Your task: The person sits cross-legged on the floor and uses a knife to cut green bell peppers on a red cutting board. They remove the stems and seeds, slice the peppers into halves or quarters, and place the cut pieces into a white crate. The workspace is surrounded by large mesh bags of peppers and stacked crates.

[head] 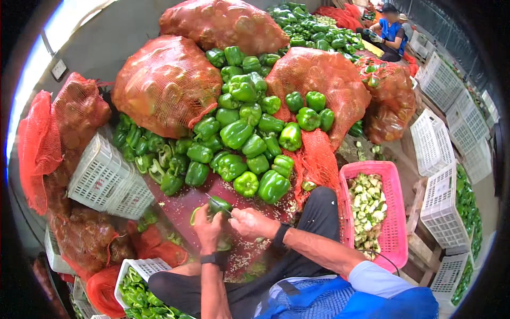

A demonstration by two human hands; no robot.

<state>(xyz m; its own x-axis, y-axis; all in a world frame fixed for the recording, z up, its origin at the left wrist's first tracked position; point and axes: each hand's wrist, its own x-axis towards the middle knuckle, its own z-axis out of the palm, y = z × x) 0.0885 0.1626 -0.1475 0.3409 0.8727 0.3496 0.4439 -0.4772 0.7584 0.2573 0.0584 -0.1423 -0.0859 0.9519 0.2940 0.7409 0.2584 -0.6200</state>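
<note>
My left hand (208, 226) grips a green bell pepper (220, 205) over a dark red board strewn with pale seeds (187, 207). In my right hand (252, 223) is a knife (217, 202), its thin blade lying across the pepper. A cut pepper edge (194, 215) shows beside my left fingers. Just beyond both hands rises a heap of whole green bell peppers (237, 133). Some split peppers (156, 170) lie at the heap's left side.
Red mesh sacks (167, 85) surround the heap. A pink basket (392, 239) at my right contains pale green cut pieces (366, 207). White crates (101, 175) stand left, others (442, 207) right. By my left knee is a crate of cut peppers (137, 293). Another person (392, 34) sits far right.
</note>
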